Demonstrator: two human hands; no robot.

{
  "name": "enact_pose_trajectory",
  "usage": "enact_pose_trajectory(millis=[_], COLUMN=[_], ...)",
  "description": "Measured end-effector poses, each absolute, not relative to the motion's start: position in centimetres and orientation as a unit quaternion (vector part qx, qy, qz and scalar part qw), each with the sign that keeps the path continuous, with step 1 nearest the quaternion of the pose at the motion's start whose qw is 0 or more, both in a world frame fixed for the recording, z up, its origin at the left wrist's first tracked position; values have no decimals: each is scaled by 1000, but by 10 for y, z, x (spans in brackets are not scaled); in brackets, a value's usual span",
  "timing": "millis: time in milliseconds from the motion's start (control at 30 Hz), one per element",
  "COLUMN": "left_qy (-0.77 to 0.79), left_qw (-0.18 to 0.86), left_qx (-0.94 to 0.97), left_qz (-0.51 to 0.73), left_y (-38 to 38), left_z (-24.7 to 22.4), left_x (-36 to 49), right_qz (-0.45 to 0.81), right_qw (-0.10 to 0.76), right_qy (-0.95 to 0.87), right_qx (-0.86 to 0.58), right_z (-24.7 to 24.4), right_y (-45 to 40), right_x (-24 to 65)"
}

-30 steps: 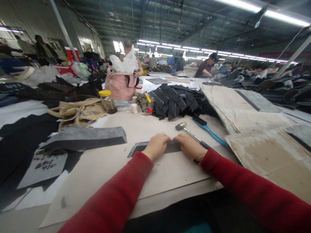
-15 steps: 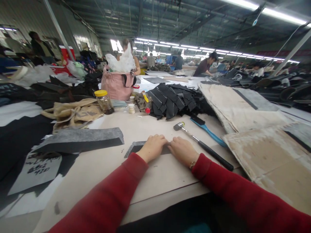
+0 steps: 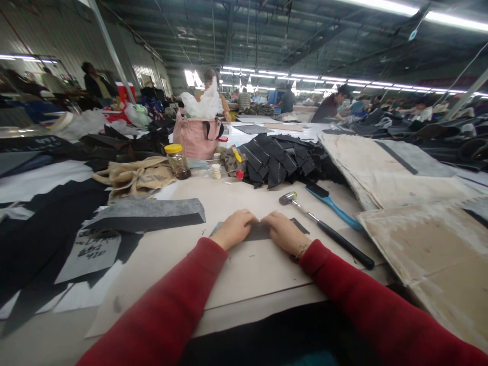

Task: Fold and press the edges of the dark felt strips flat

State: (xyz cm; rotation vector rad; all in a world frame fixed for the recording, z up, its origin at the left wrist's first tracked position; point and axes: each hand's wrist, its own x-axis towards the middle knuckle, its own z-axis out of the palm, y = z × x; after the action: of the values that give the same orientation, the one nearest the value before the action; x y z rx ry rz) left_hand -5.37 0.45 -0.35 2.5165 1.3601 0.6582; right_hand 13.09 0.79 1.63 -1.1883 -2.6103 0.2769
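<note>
A dark fabric strip lies flat on the pale board in front of me. My left hand is closed over its left part, fingertips pinched at the upper edge. Close beside it, my right hand grips the same edge with bent fingers, and the strip's right end shows beyond it. Both palms hide much of the strip. To the left rests a wider grey and black strip. A hammer with a black handle lies right of my right hand, next to a blue-handled brush.
Behind the board are a pile of black pieces, a yellow-lidded jar, a pink bag and a tan cloth. Layered boards stand at the right. Dark fabric and a handwritten paper lie left. Several people are farther back.
The view has turned slightly left. My hands have shifted along the strip, so its right end now shows past my right hand and less shows at the left.
</note>
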Motion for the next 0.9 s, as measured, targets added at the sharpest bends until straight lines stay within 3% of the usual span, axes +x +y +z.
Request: enact_pose_trajectory(millis=[233,367,667,900], left_qy=[453,471,484,479], left_qw=[-4,23,147,114], left_qx=[882,870,828,843], left_qz=[131,143,245,217], left_y=[-7,-6,-3,-5], left_z=[4,4,-4,-1], left_x=[-51,-57,-96,-92], right_qz=[-46,-71,29,85], right_qw=[56,58,87,93], right_qy=[-918,-897,-897,-922], right_qx=[-391,-433,-432,-366], right_z=[14,14,17,14], right_y=[-1,-5,2,7], right_x=[117,109,106,94])
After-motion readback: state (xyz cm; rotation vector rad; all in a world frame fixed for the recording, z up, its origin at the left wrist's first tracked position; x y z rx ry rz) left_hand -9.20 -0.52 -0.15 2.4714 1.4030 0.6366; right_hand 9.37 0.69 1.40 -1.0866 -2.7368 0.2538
